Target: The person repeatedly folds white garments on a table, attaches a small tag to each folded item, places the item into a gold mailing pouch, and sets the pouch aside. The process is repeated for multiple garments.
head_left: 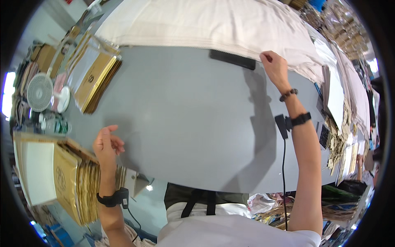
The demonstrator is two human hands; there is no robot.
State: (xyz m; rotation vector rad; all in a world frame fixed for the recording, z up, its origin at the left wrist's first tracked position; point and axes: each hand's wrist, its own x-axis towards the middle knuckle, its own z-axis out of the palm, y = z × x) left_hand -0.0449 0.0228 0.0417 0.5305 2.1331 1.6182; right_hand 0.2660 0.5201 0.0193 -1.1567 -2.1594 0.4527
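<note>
right fingers (269, 54) beside cream cloth (193, 24); grey table (185, 115), fan (40, 91).

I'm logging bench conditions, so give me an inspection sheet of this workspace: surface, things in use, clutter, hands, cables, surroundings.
Surface: grey table, dark shadow at right.
Things in use: pale fabric spread over the far side; dark bar along its near edge.
Clutter: packet stack and clear bottle at left; brown paper pieces at right.
Hands: left hand raised, nothing seen in it; right hand curled at the fabric's edge, grip unclear.
Cables: right cable and left cable, each from an arm-worn device.
Surroundings: white fan at left; plastic-wrapped goods at upper right.
</note>
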